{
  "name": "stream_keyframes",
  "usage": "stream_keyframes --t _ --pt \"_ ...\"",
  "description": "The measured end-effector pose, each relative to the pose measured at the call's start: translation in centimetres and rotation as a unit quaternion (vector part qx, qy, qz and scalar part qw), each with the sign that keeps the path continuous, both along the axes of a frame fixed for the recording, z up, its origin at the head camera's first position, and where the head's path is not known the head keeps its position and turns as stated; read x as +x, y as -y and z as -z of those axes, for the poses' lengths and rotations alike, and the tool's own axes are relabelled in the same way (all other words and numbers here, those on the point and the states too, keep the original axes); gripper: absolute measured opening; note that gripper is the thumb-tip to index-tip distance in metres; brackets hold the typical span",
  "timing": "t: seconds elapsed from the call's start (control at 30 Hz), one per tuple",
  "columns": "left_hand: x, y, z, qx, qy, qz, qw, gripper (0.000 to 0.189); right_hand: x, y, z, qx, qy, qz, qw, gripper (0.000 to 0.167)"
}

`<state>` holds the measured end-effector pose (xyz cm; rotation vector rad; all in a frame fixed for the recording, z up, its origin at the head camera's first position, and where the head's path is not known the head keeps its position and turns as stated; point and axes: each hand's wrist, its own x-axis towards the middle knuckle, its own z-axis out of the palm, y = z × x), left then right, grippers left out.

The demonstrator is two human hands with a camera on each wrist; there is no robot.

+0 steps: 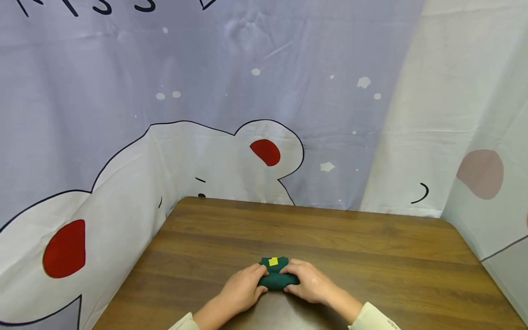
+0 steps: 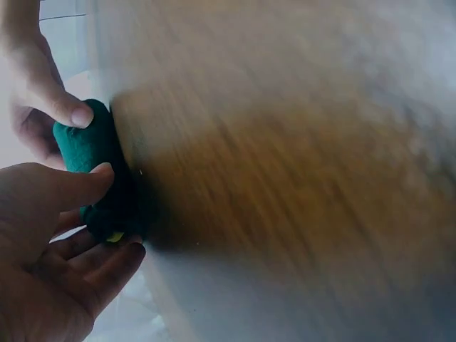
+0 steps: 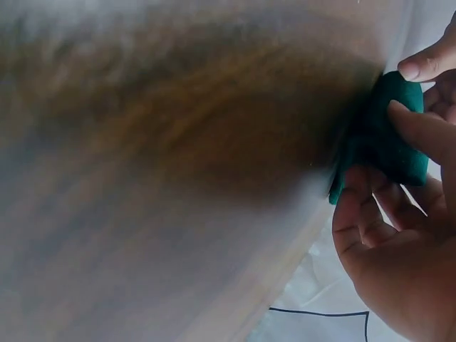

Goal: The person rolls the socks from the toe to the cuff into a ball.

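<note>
A dark green cloth (image 1: 278,281) lies on the table near its front, its near part rolled into a thick cylinder. Beyond the roll a short flat flap shows, with a small yellow patch (image 1: 273,261) on it. My left hand (image 1: 243,288) grips the roll's left end, thumb on the near side and fingers over the top and far side. At the opposite end my right hand (image 1: 311,280) holds it the same way, with curled fingers. Both wrist views show thumbs pressed on the green roll (image 2: 85,149), fingers reaching around its far side.
The brown wood-grain table (image 1: 330,238) has rounded far corners. A printed fabric curtain (image 1: 321,114) with white bear shapes, red ears and pale dots hangs behind it and along both sides. Light sleeves (image 1: 373,316) cover the forearms.
</note>
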<state>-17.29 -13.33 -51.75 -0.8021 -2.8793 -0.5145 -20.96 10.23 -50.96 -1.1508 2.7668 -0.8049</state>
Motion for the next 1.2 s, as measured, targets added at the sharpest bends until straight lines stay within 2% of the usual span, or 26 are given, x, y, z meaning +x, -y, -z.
stream_keyframes --t 0.2,0.43,0.63,0.87,1.03,1.2 --pt "0.1 0.0 -0.2 -0.004 0.007 -0.008 0.9999 0.025 -0.4 -0.1 0.2 -0.015 0.022 0.000 0.9997 0.027" --pt "0.1 -0.2 -0.2 -0.011 -0.008 -0.015 0.9998 0.028 -1.0 -0.1 0.0 -0.017 0.061 0.018 0.9978 0.028" --pt "0.0 -0.2 -0.1 -0.011 0.005 -0.019 0.9997 0.028 -1.5 0.0 -0.4 -0.009 0.128 0.035 0.9911 0.031" --pt "-0.5 0.0 -0.4 -0.025 0.018 -0.008 0.9995 0.036 -2.3 0.0 -0.8 -0.007 0.181 0.040 0.9826 0.024" --pt "-0.8 0.0 -0.4 -0.036 0.014 -0.003 0.9993 0.044 -2.9 0.2 -0.9 -0.009 0.212 0.060 0.9754 0.023" --pt "-1.1 0.0 -0.5 -0.016 0.011 -0.006 0.9998 0.036 -2.9 0.2 -1.1 -0.007 0.233 0.082 0.9689 0.025"
